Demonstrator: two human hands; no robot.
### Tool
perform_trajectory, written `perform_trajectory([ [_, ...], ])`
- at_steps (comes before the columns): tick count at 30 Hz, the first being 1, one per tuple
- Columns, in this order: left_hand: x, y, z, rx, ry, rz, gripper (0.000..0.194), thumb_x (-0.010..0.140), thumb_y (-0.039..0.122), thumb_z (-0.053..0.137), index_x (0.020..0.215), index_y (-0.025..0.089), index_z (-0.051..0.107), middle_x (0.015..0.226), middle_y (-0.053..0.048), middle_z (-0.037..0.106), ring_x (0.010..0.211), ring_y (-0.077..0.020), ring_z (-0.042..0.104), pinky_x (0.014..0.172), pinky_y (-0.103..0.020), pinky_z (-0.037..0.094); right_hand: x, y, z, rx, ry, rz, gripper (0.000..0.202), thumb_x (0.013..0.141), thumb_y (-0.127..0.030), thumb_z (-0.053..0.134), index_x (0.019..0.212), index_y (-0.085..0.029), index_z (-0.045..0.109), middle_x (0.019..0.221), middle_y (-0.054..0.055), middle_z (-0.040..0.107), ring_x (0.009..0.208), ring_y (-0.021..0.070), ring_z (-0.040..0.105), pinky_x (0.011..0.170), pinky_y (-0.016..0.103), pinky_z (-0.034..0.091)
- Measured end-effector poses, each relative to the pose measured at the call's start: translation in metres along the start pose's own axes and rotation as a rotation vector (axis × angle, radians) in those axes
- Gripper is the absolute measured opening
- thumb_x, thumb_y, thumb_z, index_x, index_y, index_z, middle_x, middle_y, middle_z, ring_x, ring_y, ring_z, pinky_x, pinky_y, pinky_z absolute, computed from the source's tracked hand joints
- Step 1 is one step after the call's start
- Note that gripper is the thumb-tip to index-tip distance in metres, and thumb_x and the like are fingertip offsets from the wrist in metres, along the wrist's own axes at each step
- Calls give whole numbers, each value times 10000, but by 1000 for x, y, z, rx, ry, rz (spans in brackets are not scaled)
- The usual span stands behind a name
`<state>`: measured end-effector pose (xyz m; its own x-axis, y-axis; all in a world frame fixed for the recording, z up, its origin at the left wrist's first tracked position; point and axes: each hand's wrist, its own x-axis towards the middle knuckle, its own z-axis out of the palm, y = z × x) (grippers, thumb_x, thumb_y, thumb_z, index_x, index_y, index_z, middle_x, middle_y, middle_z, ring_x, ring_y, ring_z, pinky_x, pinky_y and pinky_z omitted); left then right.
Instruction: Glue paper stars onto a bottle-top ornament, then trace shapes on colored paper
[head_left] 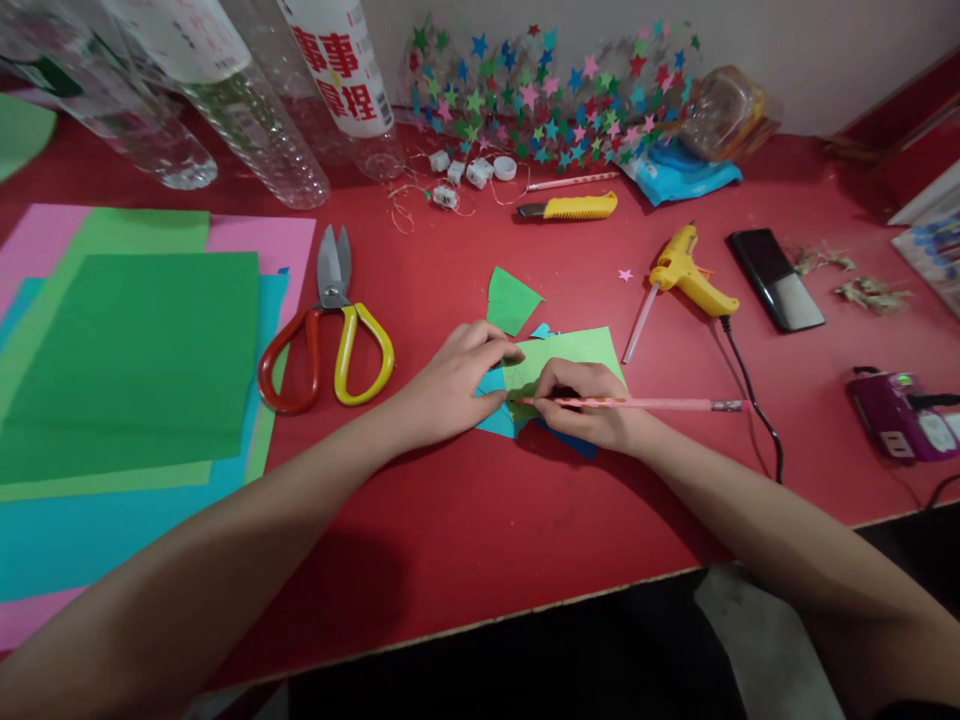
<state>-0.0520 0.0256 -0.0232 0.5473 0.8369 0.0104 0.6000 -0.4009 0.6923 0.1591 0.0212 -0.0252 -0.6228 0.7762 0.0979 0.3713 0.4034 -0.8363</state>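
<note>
My right hand (pixel 585 400) grips a pink pencil (pixel 660 404), its tip touching a light green paper piece (pixel 585 348). Fingers spread, my left hand (pixel 457 385) rests on the left edge of that paper and on a blue piece (pixel 496 418) partly beneath it. A darker blue piece (pixel 577 442) shows below my right hand. Just above my left hand lies a green paper piece (pixel 511 300), with a small blue scrap (pixel 541 331) beside it.
Scissors (pixel 334 290) and stacked coloured sheets (pixel 142 360) lie left. Plastic bottles (pixel 255 130) stand behind them. A yellow cutter (pixel 579 207), glue gun (pixel 686 272), black phone (pixel 776 280) and purple power adapter (pixel 892 415) are at the back and right. The red table's (pixel 465 550) edge is near me.
</note>
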Motion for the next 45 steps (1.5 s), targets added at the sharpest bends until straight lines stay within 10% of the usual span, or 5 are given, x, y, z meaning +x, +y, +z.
perform_trajectory([
  [18,0,-1,3,43,17,17,272,884,258,519,1134,161,564,1174,-101,503,1130,-251,459,1003,-435,394,-3,4,3,20,247,122,126,695,-157,512,620,-204,422,531,-74,405,475,54,324,455,196,250],
  [38,0,0,2,32,15,15,245,903,305,478,1096,174,552,1151,-99,506,1115,-254,463,986,-428,406,-5,0,1,-45,40,-120,132,760,-135,510,653,-194,462,557,-62,447,499,55,385,488,192,306],
  [45,-1,-1,5,-29,42,-32,317,843,259,533,1155,208,524,1192,-87,462,1133,-243,471,1005,-445,425,3,0,-7,330,223,244,160,834,-270,542,703,-197,486,569,-43,551,458,64,457,416,182,344],
])
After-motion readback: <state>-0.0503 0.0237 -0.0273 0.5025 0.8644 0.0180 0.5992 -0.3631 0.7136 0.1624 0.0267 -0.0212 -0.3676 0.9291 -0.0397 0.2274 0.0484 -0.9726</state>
